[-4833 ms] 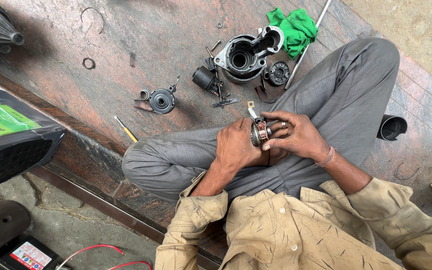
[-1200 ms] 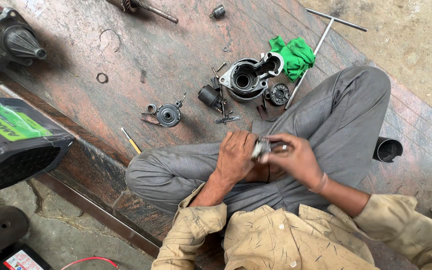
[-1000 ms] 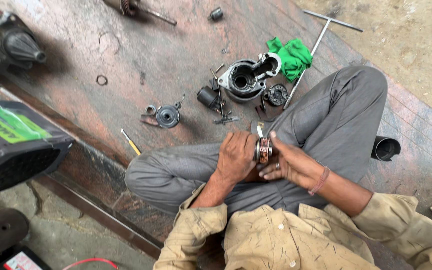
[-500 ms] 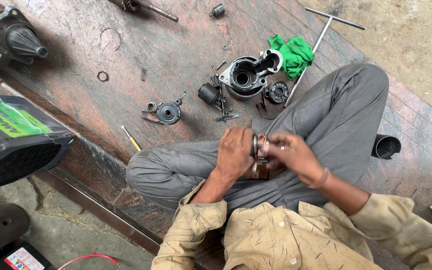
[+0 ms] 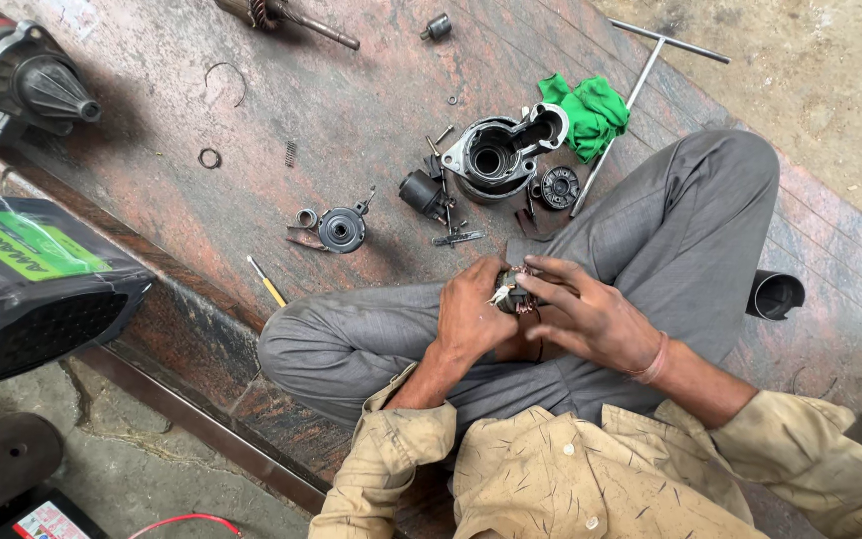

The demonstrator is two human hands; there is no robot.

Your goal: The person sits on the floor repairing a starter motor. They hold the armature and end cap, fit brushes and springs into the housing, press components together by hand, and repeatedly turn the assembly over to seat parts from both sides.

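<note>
Small metal part mostly hidden

A rough motor-repair workshop, worked at floor level on a stained stone slab. Dismantled parts lie scattered — an open metal housing at 12 o'clock, a starter motor at 10, a T-handle wrench at 1 — with a black battery at 9 o'clock.

small metal motor part, gripped above lap
</note>
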